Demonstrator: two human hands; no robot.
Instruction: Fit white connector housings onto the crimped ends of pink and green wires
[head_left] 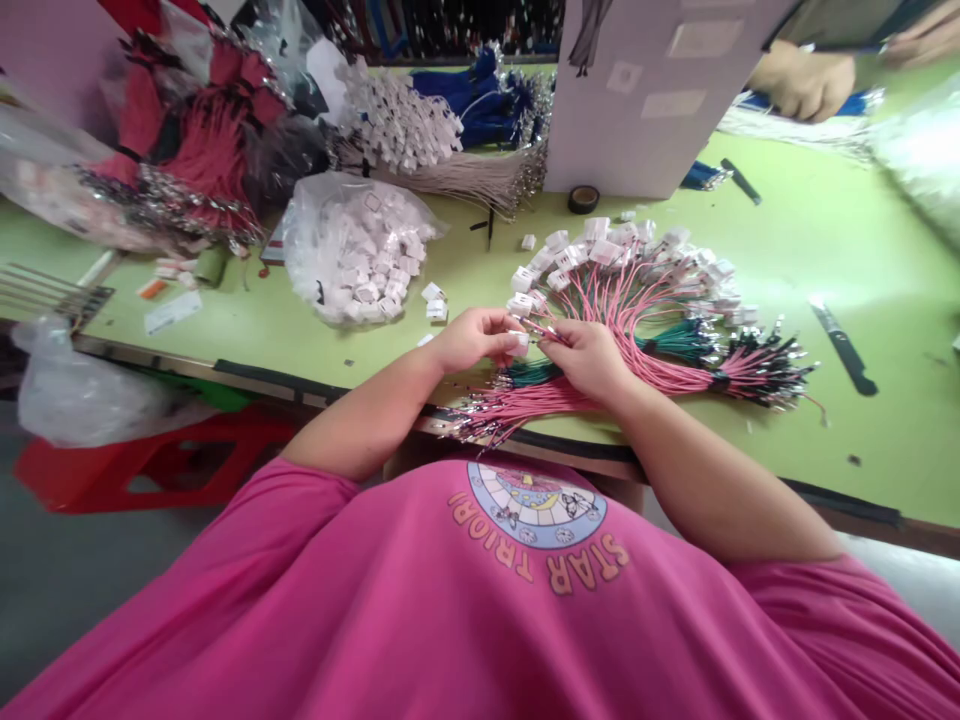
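Observation:
Between the fingers of my left hand [478,342] is a white plastic connector housing [517,344]. Close beside it, my right hand [589,362] pinches the end of a pink wire [541,328] with a metal terminal, near the housing; whether the two touch I cannot tell. Under and around my right hand lies a bundle of pink wires [660,372], tied near its right end. Green wires [679,342] lie among them. Many wires end in white connector housings [604,245] fanned out behind my hands; bare metal terminals show at the bundle's near left end.
A clear bag of white housings [367,260] stands left of my hands, with loose housings [435,302] beside it. Red wire bundles [214,150] lie at the back left. A tape roll [583,199] and a cutter knife [844,345] rest on the table. Another person's hand [806,82] is back right.

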